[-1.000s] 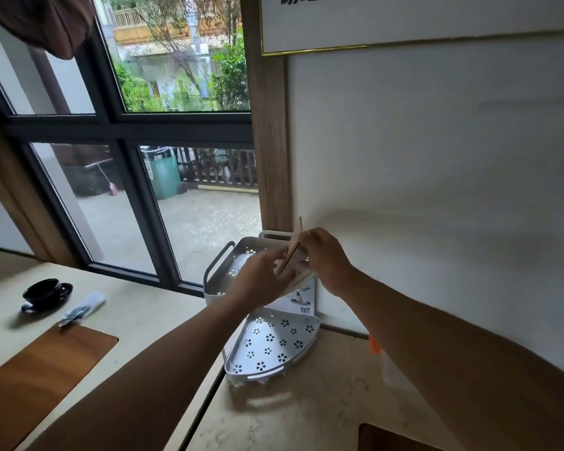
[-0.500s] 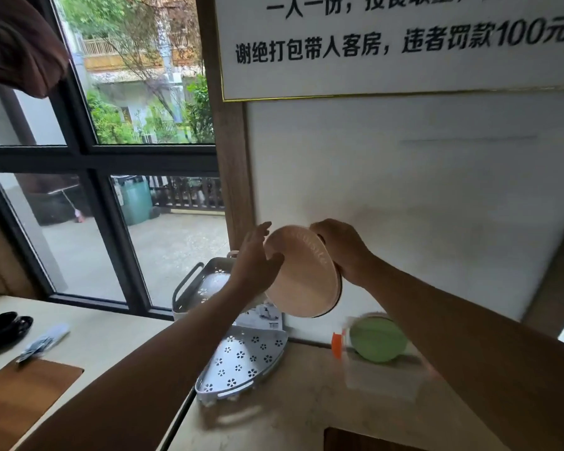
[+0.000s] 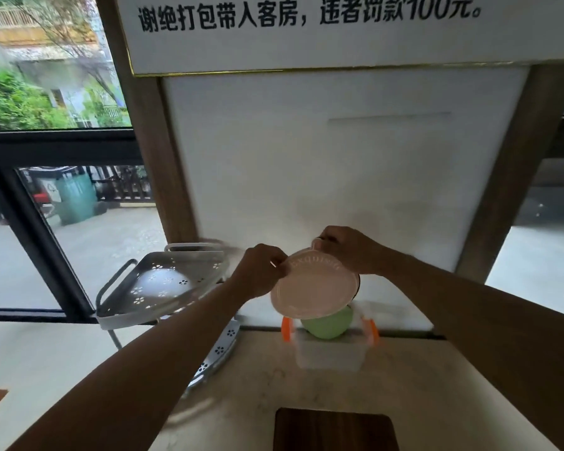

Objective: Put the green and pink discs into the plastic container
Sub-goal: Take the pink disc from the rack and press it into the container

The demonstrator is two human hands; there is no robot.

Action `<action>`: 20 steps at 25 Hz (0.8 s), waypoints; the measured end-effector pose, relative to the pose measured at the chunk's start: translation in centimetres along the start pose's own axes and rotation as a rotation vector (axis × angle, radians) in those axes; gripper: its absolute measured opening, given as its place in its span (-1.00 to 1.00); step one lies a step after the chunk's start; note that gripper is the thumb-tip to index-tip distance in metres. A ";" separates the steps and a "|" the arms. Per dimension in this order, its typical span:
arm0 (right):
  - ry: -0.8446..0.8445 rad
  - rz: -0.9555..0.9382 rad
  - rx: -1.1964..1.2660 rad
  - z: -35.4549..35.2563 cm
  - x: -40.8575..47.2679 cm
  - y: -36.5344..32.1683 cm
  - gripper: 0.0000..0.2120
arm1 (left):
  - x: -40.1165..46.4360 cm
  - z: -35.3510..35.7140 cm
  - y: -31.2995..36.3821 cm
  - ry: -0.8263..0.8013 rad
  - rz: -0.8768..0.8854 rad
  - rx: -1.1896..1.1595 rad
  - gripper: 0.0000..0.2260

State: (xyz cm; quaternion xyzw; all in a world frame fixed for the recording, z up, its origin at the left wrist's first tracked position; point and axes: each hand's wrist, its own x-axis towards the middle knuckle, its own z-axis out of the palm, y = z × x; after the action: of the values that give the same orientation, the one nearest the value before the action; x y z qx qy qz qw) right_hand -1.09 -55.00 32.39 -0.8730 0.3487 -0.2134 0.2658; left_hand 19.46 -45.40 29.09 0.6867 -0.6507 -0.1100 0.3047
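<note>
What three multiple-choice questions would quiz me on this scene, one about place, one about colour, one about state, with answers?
1. Where is the green disc?
A. In the plastic container
B. On the white rack
C. On the wooden mat

2. What colour are the container's clips?
A. Blue
B. Orange
C. Black

3. How is the pink disc held?
A. Lying flat on the counter
B. In one hand only
C. Tilted, gripped by both hands

Answers: 1 A, it stands inside the clear walls. 2 B, orange shows at both ends. 3 C, left hand and right hand pinch its rim above the container.
</note>
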 end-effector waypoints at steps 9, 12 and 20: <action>0.147 0.114 -0.001 2.1 -1.4 12.1 -0.80 | 4.0 7.3 -0.4 0.050 -0.075 -0.088 -0.88; 0.238 0.148 0.006 3.8 -1.0 15.6 -0.94 | 5.3 9.7 -2.1 0.068 -0.099 -0.109 -0.89; 0.182 0.105 -0.064 8.8 1.1 21.8 -0.91 | 8.5 16.1 -6.9 -0.021 -0.192 0.002 -0.89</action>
State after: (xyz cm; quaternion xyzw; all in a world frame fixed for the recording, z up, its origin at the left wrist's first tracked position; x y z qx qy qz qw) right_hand -6.22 -66.48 12.46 -0.8386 0.4233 -0.2663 0.2161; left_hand 17.41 -58.19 14.62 0.7450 -0.5854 -0.1452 0.2850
